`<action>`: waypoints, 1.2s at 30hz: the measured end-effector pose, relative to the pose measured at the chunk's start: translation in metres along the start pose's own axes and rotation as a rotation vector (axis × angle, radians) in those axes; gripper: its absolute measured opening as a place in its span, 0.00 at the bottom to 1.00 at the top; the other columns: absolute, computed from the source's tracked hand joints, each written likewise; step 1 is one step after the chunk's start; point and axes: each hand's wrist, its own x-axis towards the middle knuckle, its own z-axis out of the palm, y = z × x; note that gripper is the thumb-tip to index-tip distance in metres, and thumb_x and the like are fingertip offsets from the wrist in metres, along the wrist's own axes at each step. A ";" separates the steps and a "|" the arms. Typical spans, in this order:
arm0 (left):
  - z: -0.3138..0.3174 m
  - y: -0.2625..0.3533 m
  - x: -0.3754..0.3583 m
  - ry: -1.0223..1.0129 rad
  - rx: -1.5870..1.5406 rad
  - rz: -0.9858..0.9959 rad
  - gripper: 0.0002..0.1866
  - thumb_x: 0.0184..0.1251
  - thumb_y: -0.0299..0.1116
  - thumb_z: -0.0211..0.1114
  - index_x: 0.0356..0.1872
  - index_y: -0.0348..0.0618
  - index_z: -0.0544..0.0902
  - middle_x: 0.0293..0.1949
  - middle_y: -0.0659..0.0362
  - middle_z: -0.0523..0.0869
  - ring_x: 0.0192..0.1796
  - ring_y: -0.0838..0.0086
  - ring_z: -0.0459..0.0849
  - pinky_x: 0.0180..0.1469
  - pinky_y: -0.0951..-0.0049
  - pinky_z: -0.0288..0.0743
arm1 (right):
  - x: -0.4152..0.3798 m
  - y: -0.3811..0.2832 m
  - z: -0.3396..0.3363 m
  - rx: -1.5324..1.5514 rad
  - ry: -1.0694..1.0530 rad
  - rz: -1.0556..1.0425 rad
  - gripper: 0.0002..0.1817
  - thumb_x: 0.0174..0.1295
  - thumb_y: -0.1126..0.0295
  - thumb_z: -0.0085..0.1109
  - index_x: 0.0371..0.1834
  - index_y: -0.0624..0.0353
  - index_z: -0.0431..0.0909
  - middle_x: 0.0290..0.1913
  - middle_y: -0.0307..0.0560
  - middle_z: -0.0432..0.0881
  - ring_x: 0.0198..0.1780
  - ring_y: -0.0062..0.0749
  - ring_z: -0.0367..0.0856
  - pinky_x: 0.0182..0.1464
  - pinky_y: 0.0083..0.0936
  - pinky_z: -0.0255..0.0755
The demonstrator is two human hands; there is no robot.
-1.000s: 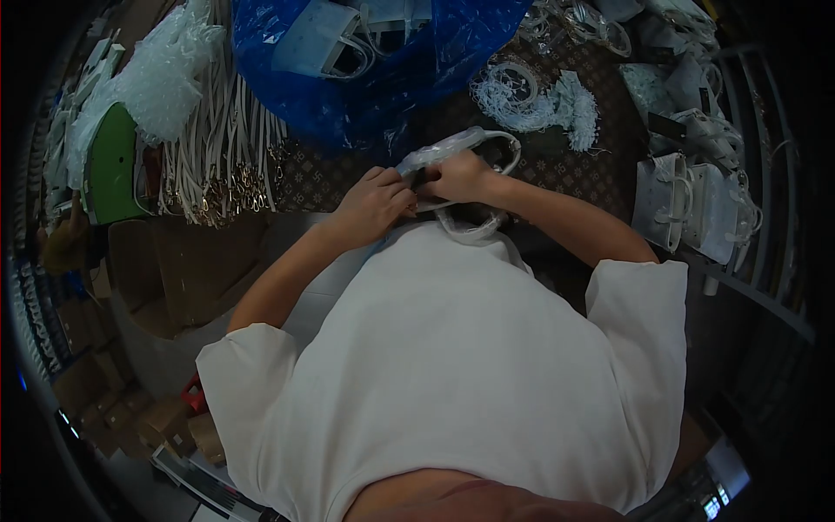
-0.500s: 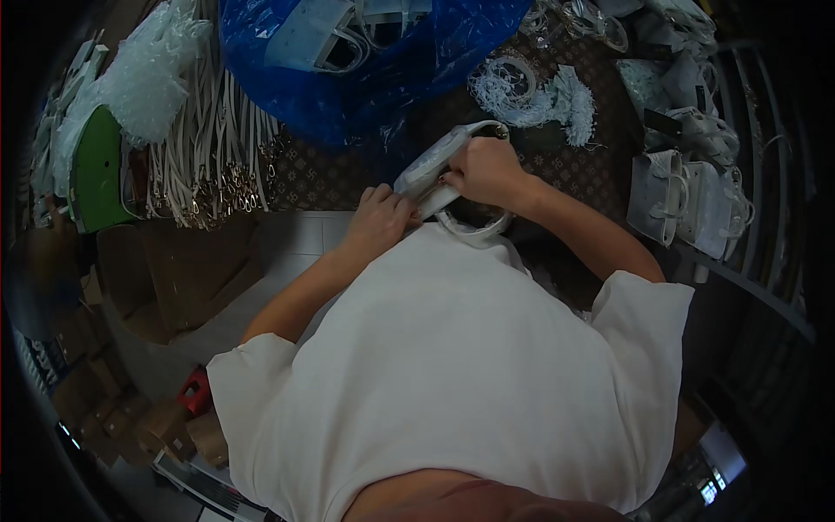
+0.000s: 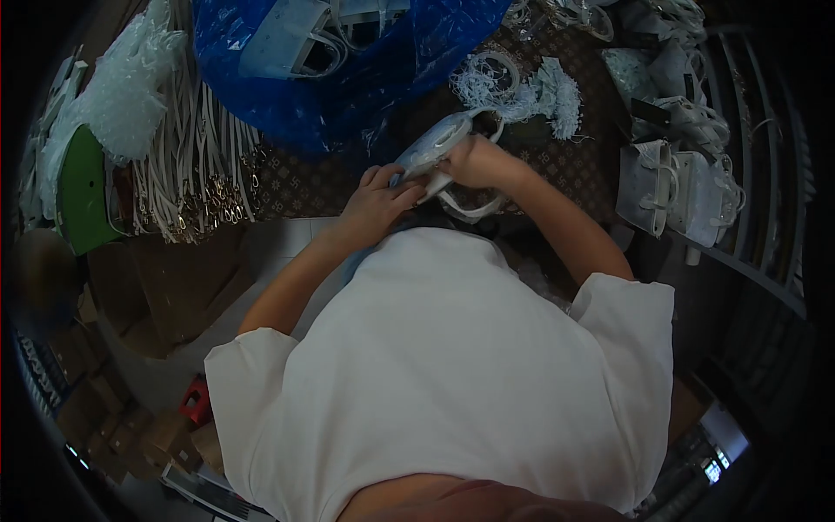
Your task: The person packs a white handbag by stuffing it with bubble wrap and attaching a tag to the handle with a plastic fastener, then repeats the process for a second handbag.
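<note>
A small white handbag (image 3: pixel 439 142) lies tilted at the near edge of the table, in front of my chest. Clear plastic seems to cover part of its side. My left hand (image 3: pixel 380 205) holds the bag's left end, thumb and fingers on either side of it. At the bag's opening, my right hand (image 3: pixel 475 163) is closed with its fingertips tucked in at the rim, so they are partly hidden. One white handle (image 3: pixel 474 210) hangs toward me below the right hand; another loops up behind it.
A blue plastic bag (image 3: pixel 348 104) with white handbags stands behind. To the left hang many white straps (image 3: pixel 196 157) with gold clasps, beside clear plastic wrap (image 3: pixel 130 83) and a green board (image 3: pixel 85 191). White tasselled pieces (image 3: pixel 557 100) and finished handbags (image 3: pixel 648 187) lie right, near a metal rack (image 3: pixel 757 270).
The view has shifted slightly, moving the table items left. My left hand's fingers have spread more over the bag's end, and my right hand has turned a little at the opening.
</note>
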 end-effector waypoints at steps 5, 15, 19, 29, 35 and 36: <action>-0.002 0.005 0.001 0.021 -0.005 -0.068 0.18 0.54 0.29 0.62 0.48 0.48 0.74 0.43 0.58 0.82 0.57 0.58 0.67 0.57 0.59 0.58 | 0.019 0.026 -0.010 0.427 -0.424 -0.029 0.15 0.52 0.63 0.59 0.40 0.60 0.77 0.39 0.55 0.80 0.44 0.48 0.78 0.47 0.35 0.71; 0.019 0.014 0.007 0.136 0.021 -0.074 0.13 0.53 0.28 0.61 0.42 0.46 0.75 0.37 0.59 0.83 0.49 0.62 0.72 0.54 0.63 0.62 | -0.009 0.001 -0.012 -0.070 0.386 0.059 0.08 0.43 0.68 0.61 0.25 0.60 0.81 0.35 0.51 0.75 0.41 0.44 0.75 0.39 0.37 0.71; 0.027 0.016 0.013 0.236 0.051 -0.079 0.11 0.52 0.29 0.62 0.38 0.45 0.76 0.35 0.59 0.83 0.46 0.64 0.73 0.49 0.66 0.66 | -0.010 0.007 -0.014 0.082 0.367 0.113 0.08 0.42 0.70 0.61 0.24 0.63 0.81 0.36 0.52 0.74 0.40 0.46 0.75 0.38 0.37 0.72; 0.028 0.034 0.021 0.261 0.009 -0.169 0.10 0.51 0.28 0.63 0.36 0.43 0.77 0.32 0.58 0.82 0.41 0.64 0.73 0.43 0.66 0.68 | -0.033 -0.048 -0.003 0.004 0.354 0.145 0.11 0.45 0.67 0.57 0.28 0.62 0.81 0.38 0.57 0.77 0.44 0.50 0.75 0.49 0.37 0.67; 0.039 0.030 0.019 0.255 0.037 -0.121 0.10 0.51 0.27 0.63 0.36 0.43 0.76 0.33 0.56 0.81 0.41 0.63 0.73 0.44 0.65 0.68 | 0.007 0.009 -0.001 -0.081 -0.116 -0.052 0.15 0.49 0.62 0.56 0.34 0.61 0.82 0.40 0.55 0.80 0.42 0.47 0.78 0.47 0.37 0.68; 0.038 0.031 0.019 0.250 0.032 -0.119 0.10 0.51 0.27 0.63 0.36 0.43 0.76 0.33 0.56 0.81 0.41 0.63 0.73 0.44 0.65 0.68 | 0.016 0.015 -0.006 0.061 -0.439 -0.075 0.16 0.49 0.61 0.56 0.36 0.60 0.82 0.39 0.53 0.81 0.41 0.44 0.79 0.45 0.36 0.69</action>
